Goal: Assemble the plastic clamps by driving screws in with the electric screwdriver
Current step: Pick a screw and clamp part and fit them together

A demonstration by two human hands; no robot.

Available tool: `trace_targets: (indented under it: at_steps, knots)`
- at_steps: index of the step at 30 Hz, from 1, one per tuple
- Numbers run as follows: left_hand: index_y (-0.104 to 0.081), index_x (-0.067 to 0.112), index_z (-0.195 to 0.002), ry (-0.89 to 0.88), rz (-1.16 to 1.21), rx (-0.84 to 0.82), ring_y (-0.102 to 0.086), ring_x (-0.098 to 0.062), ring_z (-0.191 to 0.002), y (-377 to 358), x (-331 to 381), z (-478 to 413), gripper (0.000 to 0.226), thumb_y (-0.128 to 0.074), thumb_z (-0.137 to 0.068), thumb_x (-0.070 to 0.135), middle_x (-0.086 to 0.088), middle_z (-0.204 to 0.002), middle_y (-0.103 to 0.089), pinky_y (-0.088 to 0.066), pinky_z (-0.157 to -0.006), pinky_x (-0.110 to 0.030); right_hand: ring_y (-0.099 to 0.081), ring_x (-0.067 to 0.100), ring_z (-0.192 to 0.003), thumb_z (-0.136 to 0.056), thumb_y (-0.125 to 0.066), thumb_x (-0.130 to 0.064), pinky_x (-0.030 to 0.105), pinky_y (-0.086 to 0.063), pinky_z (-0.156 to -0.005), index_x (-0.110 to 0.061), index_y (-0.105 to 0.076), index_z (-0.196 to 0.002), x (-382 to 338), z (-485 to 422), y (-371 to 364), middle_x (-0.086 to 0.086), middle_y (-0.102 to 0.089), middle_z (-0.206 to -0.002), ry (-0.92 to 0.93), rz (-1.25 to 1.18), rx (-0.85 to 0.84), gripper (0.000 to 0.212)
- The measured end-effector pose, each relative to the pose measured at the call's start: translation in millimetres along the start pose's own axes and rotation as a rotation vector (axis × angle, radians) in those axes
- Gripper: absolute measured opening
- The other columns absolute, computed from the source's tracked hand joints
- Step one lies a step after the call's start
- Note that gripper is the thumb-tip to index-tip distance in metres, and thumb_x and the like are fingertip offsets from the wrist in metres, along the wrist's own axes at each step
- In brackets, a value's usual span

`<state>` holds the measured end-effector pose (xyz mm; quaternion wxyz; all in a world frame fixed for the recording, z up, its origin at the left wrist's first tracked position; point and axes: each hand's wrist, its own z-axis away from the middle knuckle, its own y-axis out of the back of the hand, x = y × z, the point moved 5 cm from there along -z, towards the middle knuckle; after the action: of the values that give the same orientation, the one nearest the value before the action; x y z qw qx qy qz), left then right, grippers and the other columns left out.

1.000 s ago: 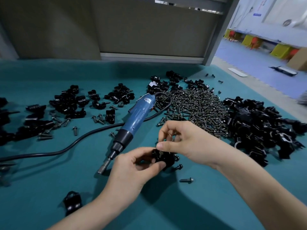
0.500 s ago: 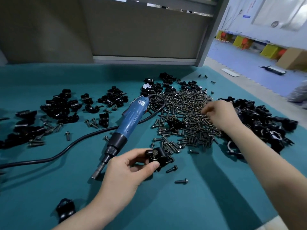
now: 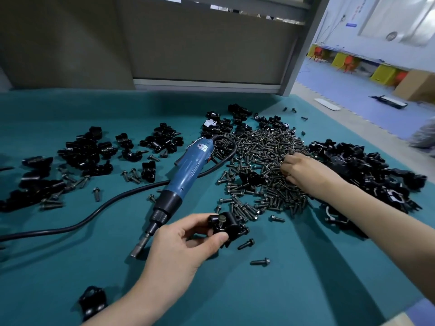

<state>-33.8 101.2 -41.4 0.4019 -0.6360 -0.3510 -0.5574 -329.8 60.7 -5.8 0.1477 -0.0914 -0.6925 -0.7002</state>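
Black plastic clamp (image 3: 224,225) being pinched by left hand (image 3: 179,252), right hand (image 3: 303,171) being rested on screw pile (image 3: 263,147), its grip not discernible, blue electric screwdriver (image 3: 188,170) lying near clamp

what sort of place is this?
Probably a manual assembly bench: a screw pile, heaps of black plastic clamps and a corded electric screwdriver lie on a teal table mat; the left hand holds one clamp.
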Motion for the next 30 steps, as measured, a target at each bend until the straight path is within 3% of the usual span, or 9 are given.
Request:
trace_targets:
  at_steps: [2,4,7,10,12,15,25,30]
  knots:
    - [-0.078,0.034,-0.087,-0.003,-0.007,-0.01,-0.071,-0.01,-0.07,-0.1,-0.9,-0.4,0.034,-0.079,-0.054,0.037,-0.007,-0.088,-0.074,-0.053,-0.065,-0.013,-0.056,0.023,-0.1,-0.096,-0.05,-0.009,0.029,-0.045,-0.085,-0.01,-0.054,-0.105,0.6,2.7,6.0,0.005,-0.055,-0.103,-0.08,-0.077,0.028,0.01]
    - [-0.078,0.034,-0.088,0.0,-0.014,-0.015,-0.07,-0.01,-0.071,0.4,-2.9,-0.2,0.033,-0.079,-0.055,0.037,-0.008,-0.089,-0.073,-0.053,-0.065,-0.014,-0.06,0.025,-0.088,-0.092,-0.053,-0.003,0.03,-0.047,-0.078,-0.009,-0.051,-0.104,5.6,7.3,18.6,0.005,-0.058,-0.094,-0.239,-0.275,0.135,0.014]
    - [-0.078,0.035,-0.088,0.008,-0.01,-0.012,-0.071,-0.011,-0.072,1.4,-5.2,0.2,0.033,-0.08,-0.055,0.039,-0.007,-0.089,-0.074,-0.054,-0.065,-0.016,-0.064,0.017,-0.068,-0.09,-0.063,-0.006,0.028,-0.054,-0.069,-0.018,-0.063,-0.114,-3.2,28.3,44.6,0.002,-0.067,-0.082,-0.418,-0.873,0.316,0.027]
    - [-0.078,0.034,-0.087,0.009,0.002,-0.01,-0.07,-0.01,-0.07,0.1,-4.5,-0.8,0.034,-0.08,-0.054,0.04,-0.007,-0.087,-0.073,-0.053,-0.065,-0.016,-0.069,0.014,-0.07,-0.074,-0.072,-0.027,0.019,-0.055,-0.068,-0.031,-0.072,-0.092,-59.8,53.3,66.5,-0.001,-0.074,-0.082,-0.284,-1.468,0.374,0.019]
    - [-0.078,0.033,-0.086,-0.002,-0.003,-0.002,-0.069,-0.008,-0.071,-0.2,-3.9,-1.8,0.032,-0.08,-0.054,0.037,-0.01,-0.089,-0.073,-0.052,-0.066,-0.014,-0.069,0.016,-0.071,-0.073,-0.074,-0.021,0.019,-0.054,-0.066,-0.024,-0.073,-0.087,-102.4,61.2,62.3,0.003,-0.075,-0.082,-0.228,-1.631,0.334,0.014]
    - [-0.078,0.032,-0.086,-0.016,0.0,0.001,-0.069,-0.007,-0.073,0.6,-2.4,-2.3,0.032,-0.079,-0.054,0.037,-0.011,-0.089,-0.073,-0.052,-0.068,-0.013,-0.068,0.013,-0.071,-0.082,-0.068,0.002,0.02,-0.053,-0.061,-0.017,-0.072,-0.086,-133.2,62.4,46.6,0.008,-0.073,-0.079,-0.279,-1.72,0.328,0.019]
    - [-0.078,0.031,-0.089,-0.005,0.019,-0.023,-0.072,-0.009,-0.075,-0.5,-4.1,-2.5,0.031,-0.079,-0.058,0.032,-0.008,-0.091,-0.074,-0.052,-0.068,-0.013,-0.07,0.019,-0.068,-0.084,-0.067,0.002,0.026,-0.056,-0.056,-0.021,-0.074,-0.084,-132.4,70.9,38.9,0.01,-0.072,-0.081,-0.343,-1.8,0.414,0.024]
    - [-0.078,0.03,-0.089,-0.007,0.012,-0.021,-0.07,-0.009,-0.075,0.1,-4.4,-1.4,0.033,-0.079,-0.057,0.034,-0.012,-0.093,-0.072,-0.052,-0.069,-0.014,-0.071,0.021,-0.071,-0.082,-0.07,-0.003,0.028,-0.057,-0.058,-0.027,-0.075,-0.084,-132.2,76.0,42.0,0.006,-0.071,-0.083,-0.292,-1.752,0.461,0.024]
